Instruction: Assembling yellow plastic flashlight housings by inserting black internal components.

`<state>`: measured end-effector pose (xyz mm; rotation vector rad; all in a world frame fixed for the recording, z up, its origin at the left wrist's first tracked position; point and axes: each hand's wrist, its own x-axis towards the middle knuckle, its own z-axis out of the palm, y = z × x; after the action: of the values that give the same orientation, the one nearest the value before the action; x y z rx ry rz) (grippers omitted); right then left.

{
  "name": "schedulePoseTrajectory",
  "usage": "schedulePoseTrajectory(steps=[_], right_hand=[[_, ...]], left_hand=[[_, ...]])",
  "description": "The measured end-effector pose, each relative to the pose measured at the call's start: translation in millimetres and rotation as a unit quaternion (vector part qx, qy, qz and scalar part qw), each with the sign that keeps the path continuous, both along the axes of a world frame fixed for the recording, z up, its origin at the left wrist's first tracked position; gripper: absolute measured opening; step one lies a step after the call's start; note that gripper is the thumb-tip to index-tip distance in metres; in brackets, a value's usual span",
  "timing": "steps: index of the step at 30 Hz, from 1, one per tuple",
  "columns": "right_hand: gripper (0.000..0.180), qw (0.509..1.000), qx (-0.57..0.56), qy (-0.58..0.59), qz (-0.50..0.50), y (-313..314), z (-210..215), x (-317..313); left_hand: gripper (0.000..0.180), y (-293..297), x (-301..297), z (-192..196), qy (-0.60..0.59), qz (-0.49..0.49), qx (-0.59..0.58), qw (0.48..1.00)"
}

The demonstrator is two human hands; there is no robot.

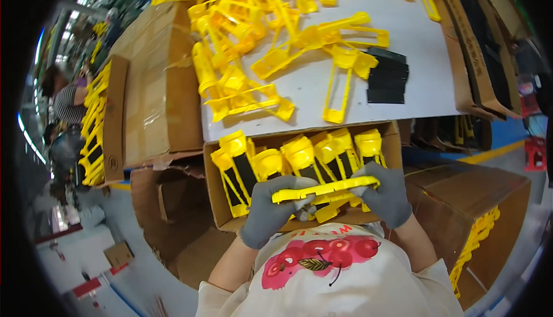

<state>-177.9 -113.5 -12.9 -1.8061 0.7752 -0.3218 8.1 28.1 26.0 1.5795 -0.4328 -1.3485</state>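
Both my hands wear grey gloves and grip a long yellow plastic frame (325, 189) by its two ends, close to my body. My left hand (269, 209) closes round its left end, and my right hand (385, 197) round its right end. Just beyond and below them is an open cardboard box (216, 202) holding several yellow frames (299, 153) with black panels in them. On the white table (423, 38) ahead lie a heap of bare yellow frames (230, 29) and a small stack of black sheets (387, 76).
A tall cardboard box (147, 86) stands left of the table; an open carton (481, 46) with black sheets sits on its right edge. Another cardboard box (461, 193) at my right has yellow frames beside it. A person in a striped top (68, 104) is at far left.
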Motion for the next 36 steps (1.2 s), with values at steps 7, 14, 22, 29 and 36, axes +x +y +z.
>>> schedulePoseTrajectory(steps=[7, 14, 22, 29, 36], right_hand=[[0.061, 0.983, 0.171, -0.016, 0.063, 5.1, 6.3, 14.3], [0.058, 0.992, 0.097, 0.042, 0.066, -6.4, 9.5, 17.5], [0.045, 0.996, -0.006, 0.020, -0.083, -40.6, -4.0, 1.4], [0.031, 0.977, -0.124, 0.021, -0.174, -111.4, -8.3, 0.9], [0.027, 0.980, -0.100, 0.025, -0.171, -110.5, -23.2, -2.2]], left_hand=[[0.022, 66.1, 108.5, 69.5, -0.126, -0.054, 0.121, 0.983], [0.035, 64.2, 164.0, 32.4, -0.364, -0.232, 0.290, 0.854], [0.056, 17.4, 171.1, 23.0, -0.685, -0.208, 0.088, 0.692], [0.028, -47.6, 180.9, 17.4, -0.525, -0.240, 0.216, 0.788], [0.044, -48.3, 176.5, -17.0, -0.722, -0.147, 0.114, 0.667]])
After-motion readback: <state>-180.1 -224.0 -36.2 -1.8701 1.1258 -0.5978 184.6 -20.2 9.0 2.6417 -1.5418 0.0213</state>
